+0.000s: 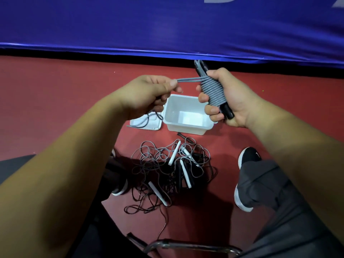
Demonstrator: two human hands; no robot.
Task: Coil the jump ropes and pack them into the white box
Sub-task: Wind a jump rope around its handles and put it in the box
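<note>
Red floor [55, 108] meets a blue padded wall [149, 25]; chrome chair frame [186, 245] below.

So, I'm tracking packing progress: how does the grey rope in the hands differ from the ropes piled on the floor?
The grey rope is wound in tight turns round black handles; the pile lies in loose tangled loops. The grey rope is held up in the air, the right hand gripping it and the left hand pinching its loose strands; the pile rests on the red floor. Both are outside the white box.

Right hand [223, 101] gripping coiled grey rope [212, 90], left hand [149, 95] pinching its end — white box [186, 125] below
</note>
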